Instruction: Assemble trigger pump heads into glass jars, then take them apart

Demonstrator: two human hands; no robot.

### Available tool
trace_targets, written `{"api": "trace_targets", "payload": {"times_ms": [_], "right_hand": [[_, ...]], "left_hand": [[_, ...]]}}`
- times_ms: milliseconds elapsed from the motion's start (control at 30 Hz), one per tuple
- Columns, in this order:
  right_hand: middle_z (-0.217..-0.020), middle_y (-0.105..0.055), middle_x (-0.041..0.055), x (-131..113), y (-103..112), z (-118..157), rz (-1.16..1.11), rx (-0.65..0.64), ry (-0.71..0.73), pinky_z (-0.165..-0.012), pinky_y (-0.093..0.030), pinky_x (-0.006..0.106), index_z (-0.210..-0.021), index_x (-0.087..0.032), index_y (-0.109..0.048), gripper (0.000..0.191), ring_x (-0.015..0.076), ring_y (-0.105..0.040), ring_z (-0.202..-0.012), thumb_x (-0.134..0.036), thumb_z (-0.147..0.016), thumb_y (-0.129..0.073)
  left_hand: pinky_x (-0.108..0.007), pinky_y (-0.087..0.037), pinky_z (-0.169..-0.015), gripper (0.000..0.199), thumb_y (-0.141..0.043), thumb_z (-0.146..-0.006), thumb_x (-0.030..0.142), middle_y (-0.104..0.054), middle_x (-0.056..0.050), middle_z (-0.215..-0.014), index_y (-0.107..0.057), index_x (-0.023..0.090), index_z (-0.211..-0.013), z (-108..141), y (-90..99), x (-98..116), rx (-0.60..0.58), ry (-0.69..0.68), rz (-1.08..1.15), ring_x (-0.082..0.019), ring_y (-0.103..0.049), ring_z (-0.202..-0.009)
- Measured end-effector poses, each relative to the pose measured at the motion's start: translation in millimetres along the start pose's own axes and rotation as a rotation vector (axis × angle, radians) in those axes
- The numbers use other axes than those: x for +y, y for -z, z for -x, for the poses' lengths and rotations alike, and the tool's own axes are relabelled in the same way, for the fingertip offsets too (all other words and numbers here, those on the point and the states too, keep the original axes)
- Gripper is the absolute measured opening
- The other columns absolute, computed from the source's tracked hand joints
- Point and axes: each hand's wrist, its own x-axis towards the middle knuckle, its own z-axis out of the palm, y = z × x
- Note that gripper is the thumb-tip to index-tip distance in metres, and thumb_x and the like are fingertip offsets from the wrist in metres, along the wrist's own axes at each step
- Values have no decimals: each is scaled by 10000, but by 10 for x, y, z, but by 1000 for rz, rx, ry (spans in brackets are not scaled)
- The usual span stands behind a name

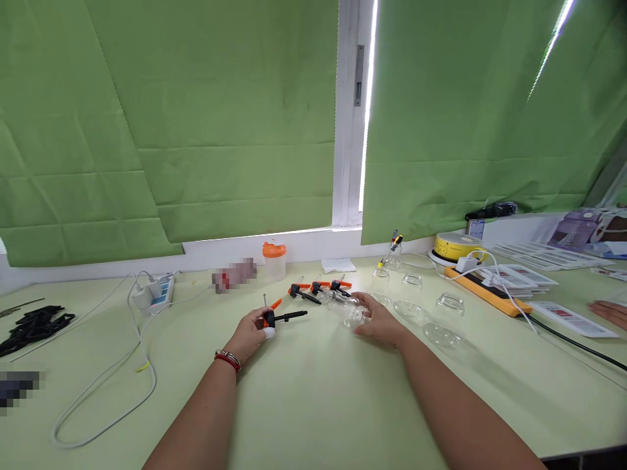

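Note:
My left hand is closed on a black and orange nozzle-like part, its black stem pointing right and a thin metal pin sticking up. White tape wraps one fingertip. My right hand grips a clear glass bottle, which is tipped on its side with the neck towards the upper left. Just beyond the bottle neck lie similar black and orange parts, three in a row. Clear glass vessels stand to the right of my right hand.
A power strip with a looping white cable is on the left, near black pieces. An orange-lidded cup stands by the wall. On the right are an orange power strip, a yellow tin, printed cards and another person's hand.

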Motion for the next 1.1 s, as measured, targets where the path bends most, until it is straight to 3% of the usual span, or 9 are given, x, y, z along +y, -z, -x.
{"api": "trace_targets", "payload": {"times_ms": [233, 500, 1100], "right_hand": [[-1204, -506, 54, -34, 129, 46, -109, -44, -18, -968, -387, 425, -1226, -274, -472, 683, 238, -475, -1112, -189, -584, -689], [-1163, -496, 54, 21, 147, 44, -254, -114, -71, -865, -442, 405, -1256, -296, -453, 726, 200, -543, -930, -237, -578, -707], [-1219, -472, 79, -48, -29, 37, -123, -158, -67, -904, -404, 417, -1305, -304, -421, 782, 249, -487, -1060, -315, -584, -725]], "left_hand": [[-282, -446, -674, 571, -701, -540, 265, -640, -40, -822, -590, 155, -1090, 41, 4, 53, -17, 30, 13, -197, -591, -776], [-294, -443, -706, 576, -695, -537, 263, -642, -36, -828, -590, 161, -1094, 50, -11, 81, -28, 45, 14, -199, -588, -789], [-286, -445, -687, 534, -657, -559, 214, -650, -50, -853, -590, 161, -1086, 93, -92, 173, -94, 19, 48, -208, -595, -823]]}}
